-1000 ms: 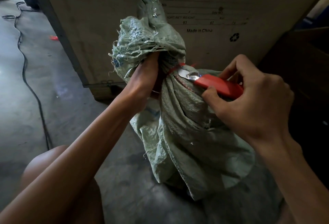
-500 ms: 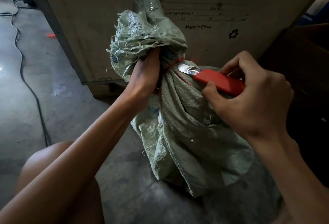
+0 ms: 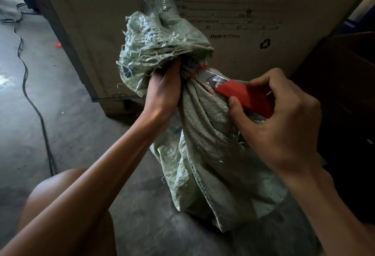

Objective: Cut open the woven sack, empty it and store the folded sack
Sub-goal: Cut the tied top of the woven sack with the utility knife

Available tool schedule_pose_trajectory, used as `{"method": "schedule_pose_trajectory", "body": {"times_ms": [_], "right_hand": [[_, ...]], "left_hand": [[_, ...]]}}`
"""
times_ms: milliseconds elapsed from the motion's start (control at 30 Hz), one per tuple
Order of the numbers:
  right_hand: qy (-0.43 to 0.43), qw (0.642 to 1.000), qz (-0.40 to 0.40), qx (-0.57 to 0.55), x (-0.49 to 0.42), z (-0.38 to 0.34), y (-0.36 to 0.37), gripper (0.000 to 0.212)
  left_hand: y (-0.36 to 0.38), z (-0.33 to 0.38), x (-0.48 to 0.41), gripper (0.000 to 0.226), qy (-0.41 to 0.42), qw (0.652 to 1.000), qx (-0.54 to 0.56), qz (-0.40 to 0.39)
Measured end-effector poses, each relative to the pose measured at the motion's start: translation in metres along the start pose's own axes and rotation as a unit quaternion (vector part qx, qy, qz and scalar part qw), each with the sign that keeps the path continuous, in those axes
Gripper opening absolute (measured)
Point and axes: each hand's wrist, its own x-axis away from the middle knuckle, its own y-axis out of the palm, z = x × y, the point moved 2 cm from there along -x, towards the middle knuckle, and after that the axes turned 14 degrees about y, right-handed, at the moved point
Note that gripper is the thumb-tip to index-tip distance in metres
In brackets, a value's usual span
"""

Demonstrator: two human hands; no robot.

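A pale green woven sack (image 3: 205,154) stands on the concrete floor, its neck bunched and bound by a red tie (image 3: 194,71). My left hand (image 3: 164,89) grips the gathered neck just below the frayed top (image 3: 154,44). My right hand (image 3: 284,125) holds a red utility knife (image 3: 245,97). Its metal blade (image 3: 211,78) lies against the red tie at the neck. What the sack holds is hidden.
A large printed cardboard crate (image 3: 243,22) stands right behind the sack. A dark wooden box (image 3: 345,93) sits at the right. A black cable (image 3: 30,93) runs across the grey floor at the left. My bare knee (image 3: 67,205) is at the bottom left.
The knife blade has slid a little further left along the neck, up to the red tie. My left hand keeps its grip on the neck.
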Motion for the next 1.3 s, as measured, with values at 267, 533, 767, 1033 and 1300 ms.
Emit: {"method": "schedule_pose_trajectory", "body": {"times_ms": [267,533,767,1033,1300], "right_hand": [[-0.061,0.998,0.022,0.019,0.004,0.000,0.003,0.032],[-0.049,0.998,0.011,0.026,-0.002,0.001,-0.004,0.034],[-0.044,0.999,-0.004,0.019,-0.002,0.006,-0.007,0.034],[0.004,0.998,-0.029,-0.047,-0.002,0.010,-0.003,0.032],[-0.088,0.993,0.072,0.030,0.007,0.006,0.003,0.031]], "left_hand": [[0.003,-0.011,-0.003,0.045,-0.052,0.998,0.043,-0.014],[0.004,-0.010,-0.001,0.048,-0.097,0.993,0.020,-0.070],[0.007,-0.002,0.001,0.027,0.000,0.996,0.021,-0.088],[0.005,0.000,-0.003,0.028,0.023,0.994,0.017,-0.102],[0.000,-0.013,-0.007,0.043,-0.157,0.980,0.024,-0.124]]}}
